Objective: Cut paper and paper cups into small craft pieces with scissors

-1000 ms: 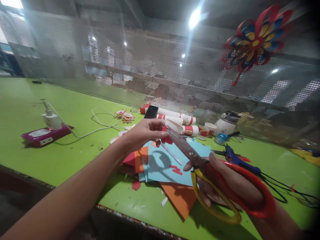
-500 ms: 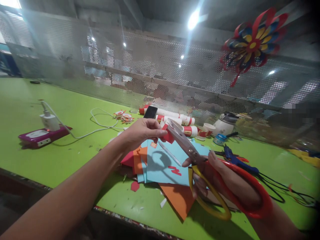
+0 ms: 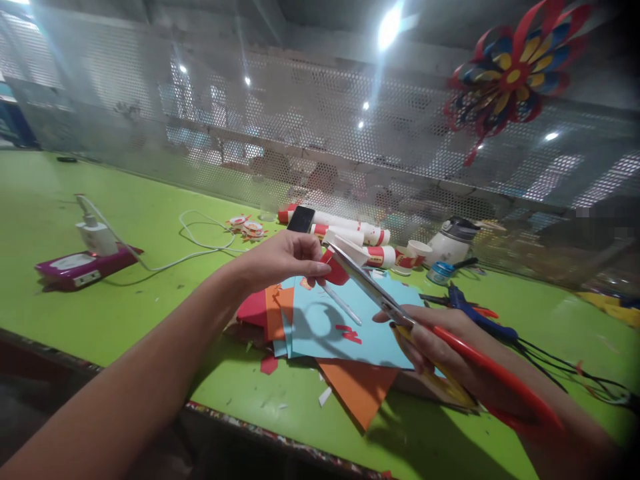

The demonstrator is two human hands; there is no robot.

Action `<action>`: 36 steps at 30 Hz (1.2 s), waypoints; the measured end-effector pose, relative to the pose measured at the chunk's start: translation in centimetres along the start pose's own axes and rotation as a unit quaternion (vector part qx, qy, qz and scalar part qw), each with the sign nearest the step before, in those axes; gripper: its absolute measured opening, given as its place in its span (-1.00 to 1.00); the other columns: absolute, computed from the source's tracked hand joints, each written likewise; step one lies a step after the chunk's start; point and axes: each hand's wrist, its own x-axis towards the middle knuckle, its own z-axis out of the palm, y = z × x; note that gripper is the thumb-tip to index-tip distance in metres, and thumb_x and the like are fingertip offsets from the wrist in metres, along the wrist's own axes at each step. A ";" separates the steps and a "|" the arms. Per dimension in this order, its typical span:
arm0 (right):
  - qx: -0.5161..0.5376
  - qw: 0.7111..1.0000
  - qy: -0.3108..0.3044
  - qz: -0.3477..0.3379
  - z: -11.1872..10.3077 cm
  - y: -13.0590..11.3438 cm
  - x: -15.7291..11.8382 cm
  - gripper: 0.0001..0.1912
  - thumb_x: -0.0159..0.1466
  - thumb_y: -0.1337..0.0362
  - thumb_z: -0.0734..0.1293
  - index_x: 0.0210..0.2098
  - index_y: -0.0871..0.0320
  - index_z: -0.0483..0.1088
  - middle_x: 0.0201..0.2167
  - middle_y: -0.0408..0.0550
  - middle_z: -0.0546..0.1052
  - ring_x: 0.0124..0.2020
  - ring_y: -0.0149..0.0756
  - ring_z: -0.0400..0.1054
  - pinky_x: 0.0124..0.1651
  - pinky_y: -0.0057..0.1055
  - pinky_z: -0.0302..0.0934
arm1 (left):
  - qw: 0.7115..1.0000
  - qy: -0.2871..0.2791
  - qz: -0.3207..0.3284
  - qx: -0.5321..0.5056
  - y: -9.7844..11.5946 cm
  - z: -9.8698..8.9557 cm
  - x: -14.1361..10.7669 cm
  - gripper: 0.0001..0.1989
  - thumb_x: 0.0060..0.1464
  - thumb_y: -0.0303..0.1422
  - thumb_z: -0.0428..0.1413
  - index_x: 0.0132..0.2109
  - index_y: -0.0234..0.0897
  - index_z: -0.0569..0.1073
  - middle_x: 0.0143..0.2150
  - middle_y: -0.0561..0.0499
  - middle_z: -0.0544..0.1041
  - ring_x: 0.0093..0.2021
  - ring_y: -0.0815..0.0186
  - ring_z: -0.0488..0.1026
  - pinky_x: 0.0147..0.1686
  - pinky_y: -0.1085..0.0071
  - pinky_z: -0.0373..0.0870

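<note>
Pinched between the thumb and fingers of my left hand [image 3: 295, 257] is a small red and white paper piece [image 3: 338, 269], held up above the table. My right hand [image 3: 435, 337] is wrapped round the handles of a large pair of scissors [image 3: 367, 287], one handle red and the other yellow. The blades point up and left, with their tips against the paper piece. Whether the blades are fully closed is hard to see. Below both hands lie light blue paper sheets [image 3: 320, 340], with a white pen [image 3: 343, 303] and small red strips [image 3: 349, 333] on top.
Orange paper [image 3: 357, 393] sticks out under the blue sheets. Behind are paper cups [image 3: 419, 252], a phone [image 3: 301, 219] and a white jug [image 3: 447, 243]. A blue glue gun [image 3: 480, 317] with black cords lies right; a purple power strip [image 3: 90, 270] stands left. A perforated screen [image 3: 310, 140] backs the table.
My right hand has turned the scissors, so the handles now show more edge-on. The paper piece has tilted a little in my left hand. The whole view has shifted slightly.
</note>
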 end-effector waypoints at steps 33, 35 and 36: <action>0.092 0.996 -0.014 0.004 1.0 0.8 -0.7 -0.49 0.31 -0.10 0.10 -0.01 0.12 0.36 -0.57 -0.13 0.37 -0.55 -0.34 0.30 -0.49 -0.41 0.17 | 0.996 -0.070 -0.019 0.044 0.7 -1.4 -0.6 -0.82 -0.06 -0.44 0.24 -0.50 -0.38 0.38 -0.56 0.02 0.49 -0.46 0.39 0.47 -0.45 0.50 0.34; 0.090 0.996 0.001 0.008 1.0 0.9 -0.7 -0.48 0.30 -0.12 0.11 -0.02 0.12 0.37 -0.61 -0.17 0.33 -0.60 -0.37 0.24 -0.55 -0.44 0.11 | 0.996 -0.075 -0.016 0.046 0.6 -1.4 -0.5 -0.84 -0.05 -0.44 0.23 -0.48 -0.39 0.40 -0.57 0.04 0.47 -0.45 0.39 0.47 -0.44 0.50 0.34; 0.086 0.996 0.005 0.006 1.0 0.9 -0.8 -0.48 0.29 -0.12 0.11 -0.03 0.13 0.38 -0.63 -0.19 0.30 -0.63 -0.39 0.20 -0.58 -0.45 0.07 | 0.996 -0.078 -0.016 0.046 0.6 -1.4 -0.5 -0.84 -0.05 -0.44 0.23 -0.47 -0.39 0.41 -0.57 0.04 0.46 -0.45 0.40 0.47 -0.44 0.50 0.34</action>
